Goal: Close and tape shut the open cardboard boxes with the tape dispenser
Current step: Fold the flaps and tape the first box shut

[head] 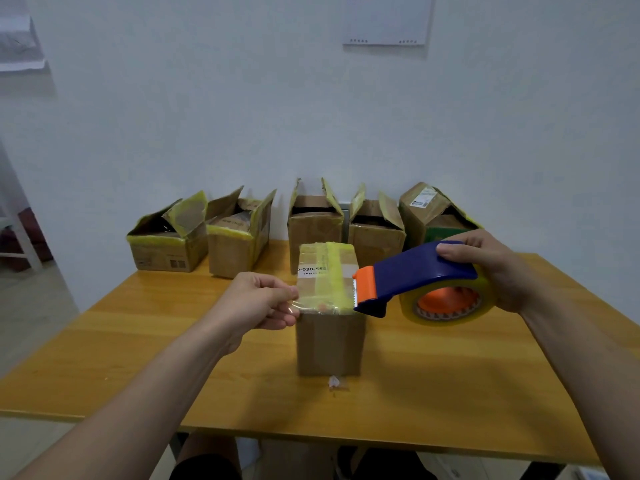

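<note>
Cardboard boxes, six in all. One closed box (pixel 329 306) stands upright near the middle of the counter (pixel 138 358), its top crossed with yellowish tape and a white label. Five open boxes stand in a row along the far edge against the wall: far-left box (pixel 166 240), second box (pixel 235 237), third box (pixel 313 223), fourth box (pixel 375 226), far-right box (pixel 429 209), all with flaps raised and old yellow tape on the edges. Tape dispenser (pixel 415 275), one, blue with orange blade end and a roll of clear tape, held above the counter just right of the closed box, blade end at the box's top right near corner. Right hand (pixel 491 265) closed around the dispenser's top. Left hand (pixel 263 299) at the box's top left near corner, fingers pinching the tape strip (pixel 325 299) that spans the near edge of the box top. One small scrap (pixel 334 382) lies on the counter just in front of the closed box.
</note>
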`<action>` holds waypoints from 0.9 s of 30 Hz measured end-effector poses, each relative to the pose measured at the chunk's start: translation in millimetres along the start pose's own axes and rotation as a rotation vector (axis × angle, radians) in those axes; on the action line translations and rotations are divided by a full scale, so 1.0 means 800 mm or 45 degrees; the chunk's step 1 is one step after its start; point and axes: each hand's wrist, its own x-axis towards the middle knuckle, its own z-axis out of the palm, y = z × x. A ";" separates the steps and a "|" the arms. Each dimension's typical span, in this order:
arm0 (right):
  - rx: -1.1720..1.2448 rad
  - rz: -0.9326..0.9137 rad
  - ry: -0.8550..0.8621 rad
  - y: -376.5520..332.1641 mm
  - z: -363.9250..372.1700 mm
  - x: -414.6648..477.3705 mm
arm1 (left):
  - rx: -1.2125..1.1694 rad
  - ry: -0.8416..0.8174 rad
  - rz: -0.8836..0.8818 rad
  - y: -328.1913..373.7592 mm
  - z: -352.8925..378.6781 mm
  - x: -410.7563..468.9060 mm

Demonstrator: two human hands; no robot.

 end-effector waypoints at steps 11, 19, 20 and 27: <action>-0.048 0.033 0.024 0.005 0.002 0.000 | 0.215 0.070 0.200 -0.015 0.012 -0.001; -0.069 0.054 0.039 0.007 -0.001 0.000 | 0.242 0.113 0.245 -0.020 0.017 -0.003; -0.070 0.056 0.041 0.007 -0.001 0.000 | 0.242 0.114 0.244 -0.020 0.017 -0.003; -0.074 0.049 0.031 0.011 0.000 -0.004 | 0.241 0.107 0.241 -0.020 0.020 -0.004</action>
